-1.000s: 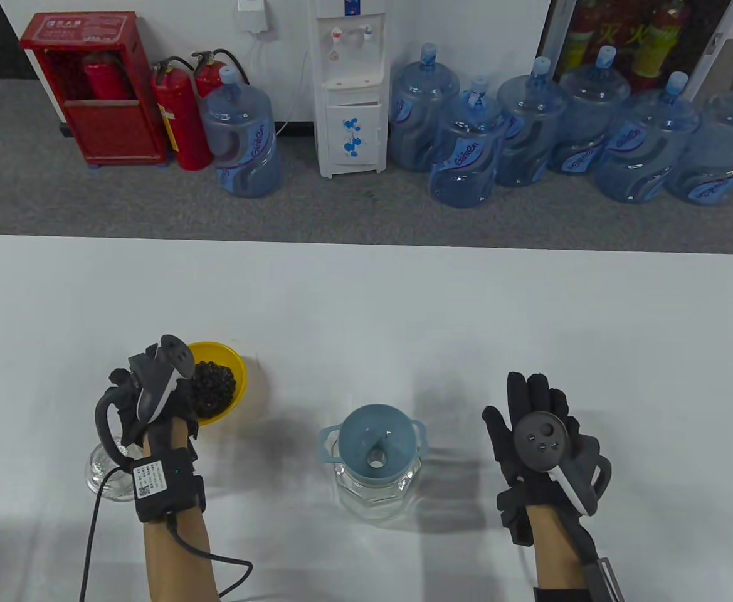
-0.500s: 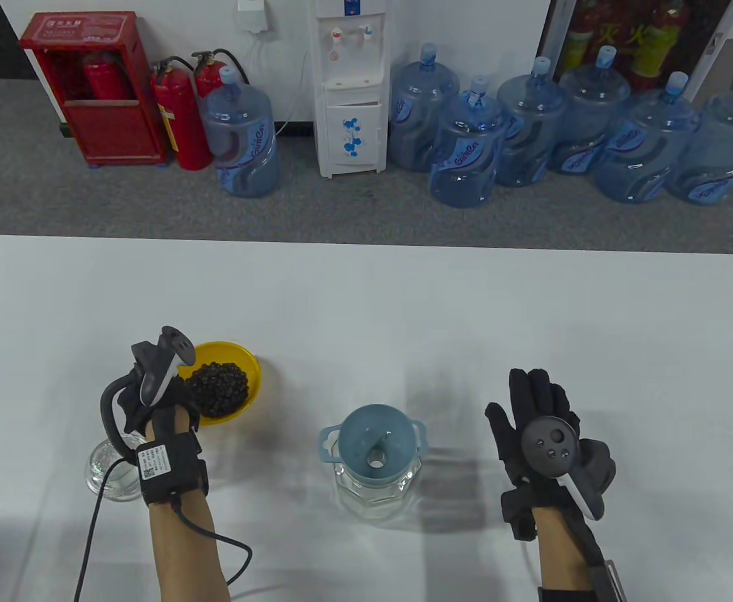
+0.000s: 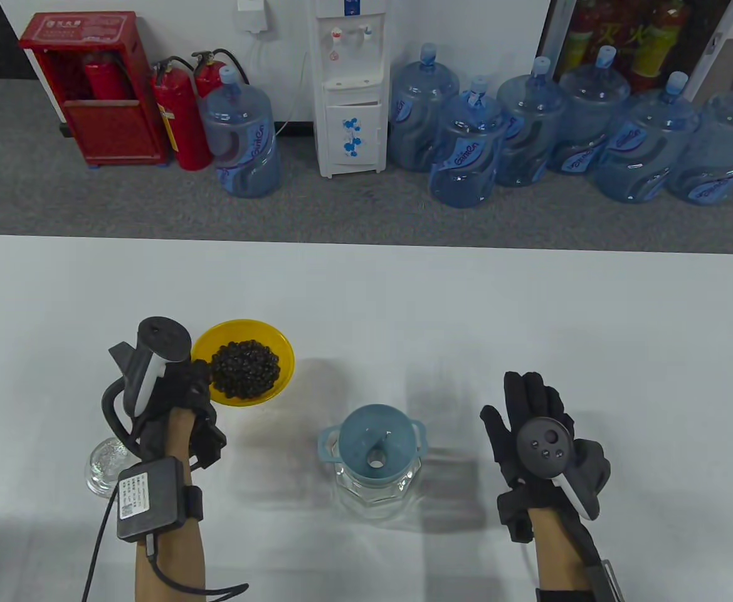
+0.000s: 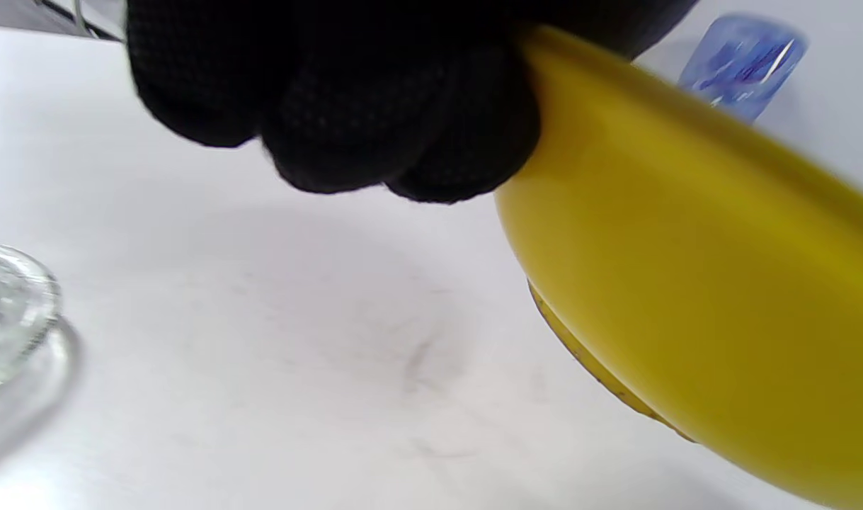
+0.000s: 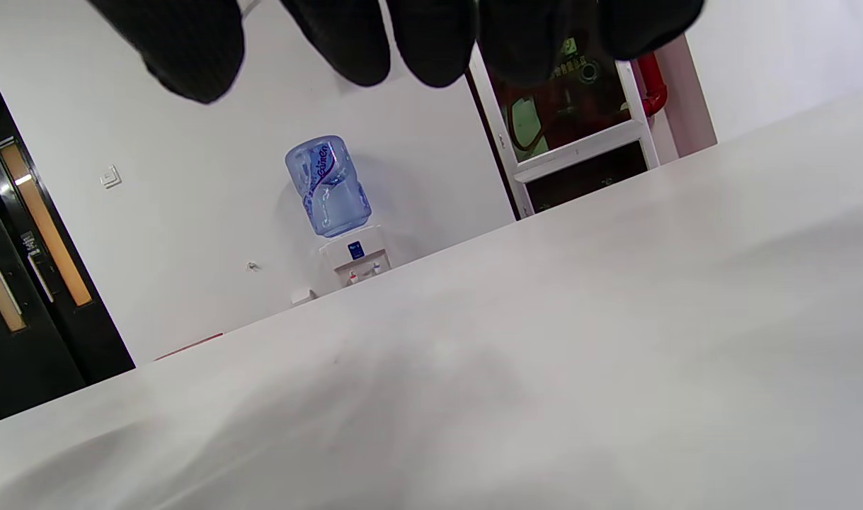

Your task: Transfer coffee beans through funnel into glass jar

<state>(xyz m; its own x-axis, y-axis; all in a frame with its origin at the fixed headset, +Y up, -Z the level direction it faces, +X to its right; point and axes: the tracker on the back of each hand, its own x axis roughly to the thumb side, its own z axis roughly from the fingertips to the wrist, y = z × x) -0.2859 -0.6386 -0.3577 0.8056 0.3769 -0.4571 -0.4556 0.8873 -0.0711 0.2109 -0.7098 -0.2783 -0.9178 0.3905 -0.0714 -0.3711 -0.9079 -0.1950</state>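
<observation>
Yellow bowl (image 3: 243,364) is up off the table (image 3: 366,295) in my left hand (image 3: 175,401), whose fingers (image 4: 374,120) are curled together and pinching the near rim; the left wrist view shows the bowl's underside clear of the tabletop with its shadow beneath. The beans (image 3: 245,370) sit in a dark heap in the bowl, none spilled that I can see. The funnel (image 3: 375,442) is seated in the mouth of the jar (image 3: 377,492), which stands to the right of the bowl and apart from it; both look empty of beans. My right hand (image 3: 545,448) hovers flat just beside the jar, fingers (image 5: 431,42) straight and close together, gripping nothing.

I judge I am at the carry step: bowl lifted, pour not yet begun. Next I need to bring the bowl over the funnel, keep it level on the way, then tip it slowly so the beans do not choke the narrow spout. The right hand would do well to steady the jar, since the funnel only rests there.

A clear glass piece (image 3: 104,467) sits behind my left wrist.
</observation>
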